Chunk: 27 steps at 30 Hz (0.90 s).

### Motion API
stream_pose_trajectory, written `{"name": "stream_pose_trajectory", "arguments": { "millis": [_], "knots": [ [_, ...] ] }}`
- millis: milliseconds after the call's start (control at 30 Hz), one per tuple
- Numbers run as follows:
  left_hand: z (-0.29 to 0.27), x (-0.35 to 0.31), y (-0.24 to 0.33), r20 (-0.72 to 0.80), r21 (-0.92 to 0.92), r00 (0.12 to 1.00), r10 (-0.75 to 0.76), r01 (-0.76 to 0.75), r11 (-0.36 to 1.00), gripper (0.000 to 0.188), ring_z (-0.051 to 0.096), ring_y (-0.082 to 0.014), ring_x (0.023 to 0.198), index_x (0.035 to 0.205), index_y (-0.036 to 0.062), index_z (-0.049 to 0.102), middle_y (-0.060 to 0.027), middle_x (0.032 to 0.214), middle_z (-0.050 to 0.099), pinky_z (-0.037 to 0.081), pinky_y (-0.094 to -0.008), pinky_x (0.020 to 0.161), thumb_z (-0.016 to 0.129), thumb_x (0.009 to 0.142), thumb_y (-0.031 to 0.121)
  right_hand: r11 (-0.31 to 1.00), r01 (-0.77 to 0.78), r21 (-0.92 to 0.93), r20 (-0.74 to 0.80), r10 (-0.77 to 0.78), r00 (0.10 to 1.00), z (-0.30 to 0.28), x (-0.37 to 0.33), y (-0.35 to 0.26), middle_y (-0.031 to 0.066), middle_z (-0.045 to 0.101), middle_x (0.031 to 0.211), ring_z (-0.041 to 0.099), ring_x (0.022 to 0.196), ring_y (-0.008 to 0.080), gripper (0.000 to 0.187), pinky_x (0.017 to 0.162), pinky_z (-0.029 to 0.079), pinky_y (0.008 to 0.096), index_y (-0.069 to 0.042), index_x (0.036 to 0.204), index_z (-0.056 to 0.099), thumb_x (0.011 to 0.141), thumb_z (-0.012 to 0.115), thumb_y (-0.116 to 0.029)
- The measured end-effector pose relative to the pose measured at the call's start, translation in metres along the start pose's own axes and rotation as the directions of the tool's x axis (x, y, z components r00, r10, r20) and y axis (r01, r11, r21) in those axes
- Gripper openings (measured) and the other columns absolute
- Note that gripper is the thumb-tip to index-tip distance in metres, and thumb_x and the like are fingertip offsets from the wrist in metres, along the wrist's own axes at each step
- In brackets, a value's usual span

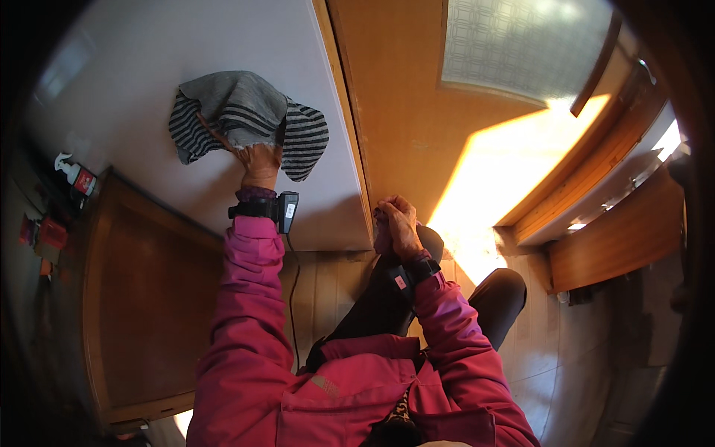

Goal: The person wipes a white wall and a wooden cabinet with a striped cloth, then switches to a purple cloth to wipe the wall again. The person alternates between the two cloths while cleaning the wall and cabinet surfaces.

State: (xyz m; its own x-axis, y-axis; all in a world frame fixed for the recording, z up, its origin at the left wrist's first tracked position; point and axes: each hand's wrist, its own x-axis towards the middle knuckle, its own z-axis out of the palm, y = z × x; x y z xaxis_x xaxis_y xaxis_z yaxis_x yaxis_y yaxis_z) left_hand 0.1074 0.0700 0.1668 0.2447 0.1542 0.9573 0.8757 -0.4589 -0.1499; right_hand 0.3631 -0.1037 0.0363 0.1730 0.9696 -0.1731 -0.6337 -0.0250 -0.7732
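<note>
Two hands out: right hand [402, 223] curled by the knee [431, 240], can't tell if holding anything; beyond, left hand [261, 165] under striped cloth [249, 100] against white panel [294, 45], fingers mostly hidden, grip unclear. Looks soft, light; best bunched mid-cloth.

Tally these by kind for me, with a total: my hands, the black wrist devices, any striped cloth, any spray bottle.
Left hand and right hand: 2
Left wrist device and right wrist device: 2
Grey striped cloth: 1
Spray bottle: 1
Total: 6
</note>
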Motion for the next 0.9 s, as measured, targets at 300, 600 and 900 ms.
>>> {"name": "stream_pose_trajectory", "arguments": {
  "millis": [300,600,900],
  "knots": [
    [0.007,-0.018,-0.005,-0.024,-0.001,1.000,0.018,-0.018,1.000,0.047,0.053,-0.0427,0.125,0.125,0.0040,0.064,-0.0177,0.128,0.063,0.032,-0.0596,0.110,0.061,0.091,0.037,0.999,0.019,-0.032,-0.017,-0.019,1.000,-0.003,-0.001,-0.003,0.0018,0.058,0.074,0.058,0.065,0.0100,0.009,0.058,0.047,0.0215,-0.004,0.088,0.057,0.094,0.063,-0.007],
    [0.018,-0.030,-0.016,-0.055,-0.004,0.998,0.034,-0.034,0.999,0.047,0.054,-0.0434,0.123,0.121,0.0032,0.067,-0.0179,0.124,0.065,0.033,-0.0608,0.109,0.060,0.092,0.039,0.999,-0.022,-0.033,-0.002,0.022,1.000,-0.002,-0.007,-0.011,0.0007,0.055,0.072,0.052,0.060,0.0074,0.010,0.054,0.044,0.0205,-0.004,0.089,0.056,0.096,0.062,-0.008],
    [0.024,-0.044,-0.027,-0.050,0.019,0.999,0.020,-0.019,1.000,0.047,0.056,-0.0441,0.121,0.117,0.0023,0.070,-0.0181,0.121,0.068,0.034,-0.0621,0.108,0.059,0.092,0.041,0.998,-0.035,-0.050,-0.046,0.033,0.998,-0.002,-0.003,-0.012,0.0018,0.059,0.073,0.057,0.063,0.0099,0.006,0.058,0.047,0.0220,-0.005,0.090,0.058,0.095,0.063,-0.006]
  ]
}}
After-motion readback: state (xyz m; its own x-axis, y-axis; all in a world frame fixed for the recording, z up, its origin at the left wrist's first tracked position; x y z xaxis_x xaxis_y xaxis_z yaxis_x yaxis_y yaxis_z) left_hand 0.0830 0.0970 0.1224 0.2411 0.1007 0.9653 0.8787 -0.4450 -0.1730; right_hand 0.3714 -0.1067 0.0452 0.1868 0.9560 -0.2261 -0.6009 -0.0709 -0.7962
